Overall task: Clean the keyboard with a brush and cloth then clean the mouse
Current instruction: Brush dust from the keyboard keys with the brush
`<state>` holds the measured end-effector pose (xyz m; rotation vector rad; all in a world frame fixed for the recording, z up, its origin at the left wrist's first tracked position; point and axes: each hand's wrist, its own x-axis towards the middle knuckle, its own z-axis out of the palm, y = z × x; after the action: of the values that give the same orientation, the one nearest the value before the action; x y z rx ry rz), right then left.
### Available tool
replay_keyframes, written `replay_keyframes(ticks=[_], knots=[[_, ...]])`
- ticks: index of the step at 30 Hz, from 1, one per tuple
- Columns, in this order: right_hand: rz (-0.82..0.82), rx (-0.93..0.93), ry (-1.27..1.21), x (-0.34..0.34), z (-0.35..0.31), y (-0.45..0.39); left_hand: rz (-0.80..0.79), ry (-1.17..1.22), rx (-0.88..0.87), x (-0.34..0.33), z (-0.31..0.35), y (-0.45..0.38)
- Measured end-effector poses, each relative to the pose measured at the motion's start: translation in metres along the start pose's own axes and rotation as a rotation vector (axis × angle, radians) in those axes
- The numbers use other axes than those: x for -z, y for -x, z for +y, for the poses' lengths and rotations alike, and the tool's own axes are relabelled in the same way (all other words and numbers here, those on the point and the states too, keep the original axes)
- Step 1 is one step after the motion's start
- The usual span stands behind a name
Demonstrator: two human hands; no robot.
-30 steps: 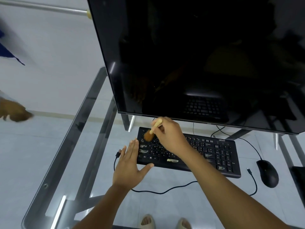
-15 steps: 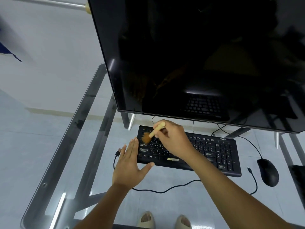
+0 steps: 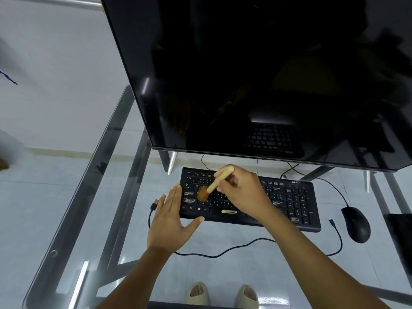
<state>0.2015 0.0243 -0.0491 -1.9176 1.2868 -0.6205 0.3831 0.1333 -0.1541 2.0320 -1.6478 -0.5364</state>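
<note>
Glass desk (image 3: 66,219) on a metal frame, seen from above through its clear top, with pale floor tiles beneath. At far left, a loose black cable (image 3: 223,253) ends in a plug just beside the left hand and runs along the near side of the desk towards the right. The left hand (image 3: 170,221) lies flat with fingers straight and together, palm down, grasping nothing; its thumb (image 3: 195,221) is spread and touches the near left edge of the keyboard (image 3: 289,201), and the fingertips lie against the left end. The keyboard is black, set crosswise near the middle of the desk under the lower edge of a large dark monitor (image 3: 256,74), whose screen reflects the keys. Several keys carry pale smears. The brush (image 3: 215,185), with a light wooden handle and orange-brown bristles, is tilted, its bristles pressed on the left part of the key field and blurred. The right hand (image 3: 244,192) is curled around the handle, fingers pinching it near the middle, and hovers over the centre of the keyboard. Farther right, a black mouse (image 3: 356,224) rests on the glass, apart from the keyboard's right end, its cord leading back under the monitor. Below the glass, two feet in pale sandals (image 3: 223,295) stand on the tiles.
</note>
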Motion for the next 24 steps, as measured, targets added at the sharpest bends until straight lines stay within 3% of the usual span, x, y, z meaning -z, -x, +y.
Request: replay_keyframes(ticks=[3,5,8,11,14,16,20,22,24], knots=[[0.155,0.071,0.123,0.003,0.001,0.004,-0.012,0.018,0.019,-0.001,-0.001,0.0],[0.204,0.063,0.016,0.003,-0.005,0.007,-0.012,0.028,0.021,-0.001,0.0,0.0],[-0.018,-0.018,-0.194,-0.014,-0.025,0.016,-0.02,0.046,0.032,0.0,0.0,0.001],[-0.156,0.053,-0.081,-0.029,-0.023,0.022,-0.01,0.024,-0.002,0.003,0.002,0.001],[0.052,0.048,0.087,-0.016,-0.007,0.015,0.001,0.022,-0.008,0.006,0.007,-0.001],[0.174,0.004,0.03,-0.003,-0.004,0.011,-0.003,0.015,-0.017,0.006,0.007,-0.001],[0.003,-0.022,0.129,0.006,0.002,0.006,-0.005,0.011,-0.024,0.003,0.002,-0.001],[0.164,0.006,0.155,0.011,0.006,-0.002,-0.008,0.01,-0.022,0.001,0.002,-0.002],[0.21,-0.02,0.08,0.013,0.005,-0.007,0.001,0.004,-0.018,-0.001,0.003,-0.003]])
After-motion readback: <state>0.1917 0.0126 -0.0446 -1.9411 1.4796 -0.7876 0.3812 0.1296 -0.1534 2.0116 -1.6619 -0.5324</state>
